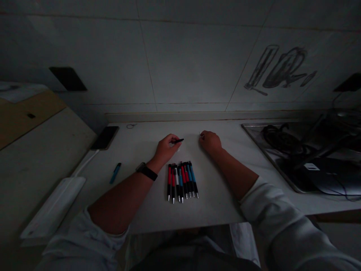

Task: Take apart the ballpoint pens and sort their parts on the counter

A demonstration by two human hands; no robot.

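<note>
Here's the left hand (166, 147), pinching a small black pen part (178, 140) over the white tabletop (217, 203), its end pointing toward the right hand (210, 141). That one's curled closed, a thin pale sliver (200, 133) poking out at the fingertips, too small to identify. Both are just beyond the row of pens (184, 177). A light, steady pinch looks best, so these slim pieces neither slip nor knock the row.

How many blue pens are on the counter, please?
4: one lone blue pen at left; in the row, a middle pen, the rightmost pen and its neighbour. Others may be hidden.
</note>
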